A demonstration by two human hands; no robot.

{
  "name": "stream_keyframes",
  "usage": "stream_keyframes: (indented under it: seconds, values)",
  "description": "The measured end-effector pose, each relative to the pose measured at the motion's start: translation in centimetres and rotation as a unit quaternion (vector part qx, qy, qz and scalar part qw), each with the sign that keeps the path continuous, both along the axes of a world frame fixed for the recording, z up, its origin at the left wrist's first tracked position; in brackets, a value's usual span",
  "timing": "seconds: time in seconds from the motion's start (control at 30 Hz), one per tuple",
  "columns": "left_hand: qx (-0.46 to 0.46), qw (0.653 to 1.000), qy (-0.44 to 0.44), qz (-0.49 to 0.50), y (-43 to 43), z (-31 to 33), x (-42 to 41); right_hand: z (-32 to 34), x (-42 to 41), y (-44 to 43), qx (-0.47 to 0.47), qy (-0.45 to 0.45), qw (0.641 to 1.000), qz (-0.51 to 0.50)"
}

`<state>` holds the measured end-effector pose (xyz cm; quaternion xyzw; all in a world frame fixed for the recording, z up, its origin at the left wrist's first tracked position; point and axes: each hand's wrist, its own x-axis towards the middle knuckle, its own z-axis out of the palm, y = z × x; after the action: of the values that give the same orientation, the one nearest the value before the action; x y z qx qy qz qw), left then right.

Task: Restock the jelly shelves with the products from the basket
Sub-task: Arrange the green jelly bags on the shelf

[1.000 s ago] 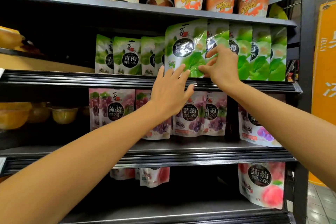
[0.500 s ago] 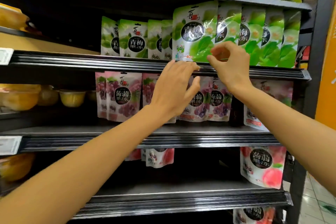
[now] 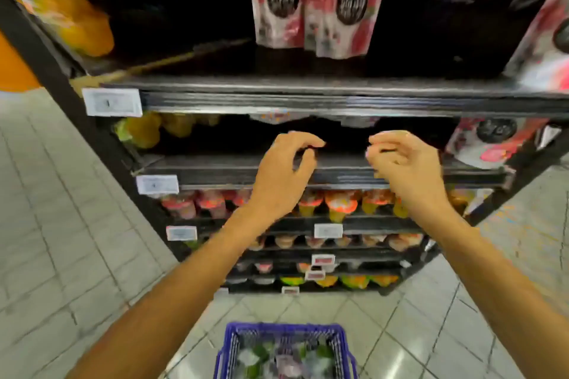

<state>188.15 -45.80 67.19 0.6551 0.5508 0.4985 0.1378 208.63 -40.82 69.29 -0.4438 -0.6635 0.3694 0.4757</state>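
Note:
The view is blurred by motion. My left hand (image 3: 283, 172) and my right hand (image 3: 403, 169) hover side by side in front of a dark shelf edge (image 3: 338, 172), fingers loosely curled, holding nothing. Below them on the floor stands a blue wire basket (image 3: 283, 327) with green and purple jelly pouches (image 3: 286, 360) inside. Two red-and-white jelly pouches (image 3: 311, 9) stand on the shelf above my hands. Another pouch of that kind (image 3: 489, 141) leans at the right end of the shelf level with my hands.
Rows of jelly cups (image 3: 341, 203) fill the lower shelves under my hands. Orange packs (image 3: 77, 21) lie at the upper left. White price tags (image 3: 112, 101) hang on the shelf edges. Grey floor tiles (image 3: 61, 224) spread to the left and right of the rack.
The view has dropped from the green-pouch shelf to the lower shelves and the basket. Both hands have left the green pouch and come down, held apart with nothing in them.

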Motion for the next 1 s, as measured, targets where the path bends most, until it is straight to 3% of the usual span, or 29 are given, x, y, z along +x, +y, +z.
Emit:
stream_keyframes:
  seconds: [0.1,0.2,0.4,0.5,0.57,0.63,0.73,0.83,0.9,1.0]
  values:
    - [-0.138,0.989,-0.041,0.029,-4.3,-11.1,-2.5,-11.4,-0.2,-3.3,-0.171,-0.032,0.985,0.002]
    - [-0.257,0.960,-0.098,0.057,-8.7,-20.7,-4.0,-21.3,0.2,-6.9,-0.321,-0.109,0.941,0.009]
    - [-0.445,0.877,-0.133,0.125,-15.7,-36.4,-3.9,-36.2,0.4,-11.1,-0.486,-0.136,0.863,-0.003]
    - [-0.482,0.842,-0.192,0.148,-17.9,-44.1,-2.8,-44.7,0.7,-11.8,-0.504,-0.147,0.848,-0.069]
    - [-0.524,0.809,-0.205,0.170,-18.9,-48.8,-2.6,-49.3,0.8,-12.3,-0.508,-0.249,0.823,-0.053]
    - [-0.578,0.756,-0.230,0.204,-19.7,-53.8,-2.4,-54.4,1.0,-12.5,-0.564,-0.239,0.788,-0.055]
    - [-0.595,0.714,-0.272,0.251,-20.2,-60.7,-2.5,-60.9,1.5,-12.7,-0.574,-0.257,0.777,-0.033]
    - [-0.584,0.713,-0.258,0.290,-19.6,-67.1,-2.5,-67.2,1.3,-12.6,-0.528,-0.291,0.792,-0.092]
    - [-0.591,0.713,-0.225,0.302,-18.7,-70.3,-2.5,-70.4,1.4,-12.2,-0.485,-0.379,0.783,-0.089]
    - [-0.594,0.733,-0.155,0.295,-17.2,-74.7,-2.8,-75.8,2.2,-11.1,-0.459,-0.429,0.775,-0.065]
